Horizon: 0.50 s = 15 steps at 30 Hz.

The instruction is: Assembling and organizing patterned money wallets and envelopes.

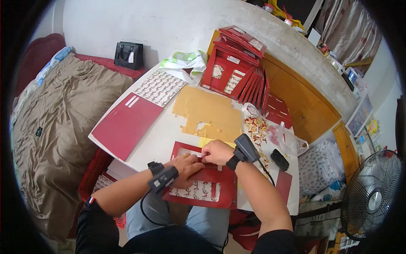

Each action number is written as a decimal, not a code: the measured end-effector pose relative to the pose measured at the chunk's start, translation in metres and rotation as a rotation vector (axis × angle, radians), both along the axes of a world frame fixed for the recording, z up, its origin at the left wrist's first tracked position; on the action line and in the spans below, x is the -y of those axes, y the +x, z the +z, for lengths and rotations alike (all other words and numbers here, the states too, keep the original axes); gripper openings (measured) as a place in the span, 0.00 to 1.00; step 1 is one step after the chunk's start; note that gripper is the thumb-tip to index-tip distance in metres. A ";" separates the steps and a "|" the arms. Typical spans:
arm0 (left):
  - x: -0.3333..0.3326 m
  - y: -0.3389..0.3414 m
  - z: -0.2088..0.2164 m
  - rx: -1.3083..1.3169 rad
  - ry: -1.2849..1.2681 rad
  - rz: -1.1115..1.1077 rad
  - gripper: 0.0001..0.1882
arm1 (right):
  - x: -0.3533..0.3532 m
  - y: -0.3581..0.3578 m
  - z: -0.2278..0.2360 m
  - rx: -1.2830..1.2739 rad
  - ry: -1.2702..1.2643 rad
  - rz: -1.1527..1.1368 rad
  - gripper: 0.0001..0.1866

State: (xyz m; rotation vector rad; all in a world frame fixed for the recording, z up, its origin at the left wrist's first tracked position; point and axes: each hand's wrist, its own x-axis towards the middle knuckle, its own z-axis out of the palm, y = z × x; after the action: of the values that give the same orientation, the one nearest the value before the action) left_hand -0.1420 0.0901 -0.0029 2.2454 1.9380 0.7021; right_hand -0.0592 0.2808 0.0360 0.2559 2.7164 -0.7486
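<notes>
A red cardboard box (228, 182) with pale, leaf-patterned window panels lies flat at the near edge of the table, partly over my lap. Both hands meet above its middle. My left hand (187, 170) lies across it with bent fingers drawn together. My right hand (217, 152) is closed in a pinch, its fingertips next to the left ones. Whatever is between the fingertips is too small and too covered to make out. Beyond the hands are a yellow paper slip (208, 143) and a tan cardboard sheet (207, 111) with small cut-outs.
Red boxes (228, 72) are piled at the back. A dark red panel (127, 122) and patterned sheets (160, 87) lie left. Small red-and-gold pieces (256, 129), a white tape roll (250, 110), a clear plastic bag (287, 139) and a black case (279, 160) are right. A fan (372, 199) stands far right.
</notes>
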 end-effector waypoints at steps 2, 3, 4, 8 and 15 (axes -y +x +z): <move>-0.001 0.001 0.000 0.058 -0.070 -0.011 0.32 | 0.004 0.000 -0.008 0.010 0.085 0.024 0.07; -0.003 0.002 0.000 0.045 -0.141 0.011 0.31 | 0.007 0.000 -0.016 -0.009 0.090 -0.017 0.07; -0.005 0.002 0.000 0.031 -0.213 0.033 0.31 | 0.004 0.003 -0.019 -0.009 0.091 -0.024 0.07; -0.008 0.008 0.012 -0.028 -0.298 0.063 0.30 | 0.001 0.019 -0.027 -0.195 -0.022 -0.086 0.07; 0.004 0.006 0.007 0.142 -0.256 0.136 0.30 | 0.017 0.094 0.002 -0.764 -0.009 -0.453 0.08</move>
State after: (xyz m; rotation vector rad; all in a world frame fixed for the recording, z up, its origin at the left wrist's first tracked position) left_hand -0.1358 0.0864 0.0045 1.8790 1.9971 0.5727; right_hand 0.0353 0.2635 0.0376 0.7300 3.4127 -1.1730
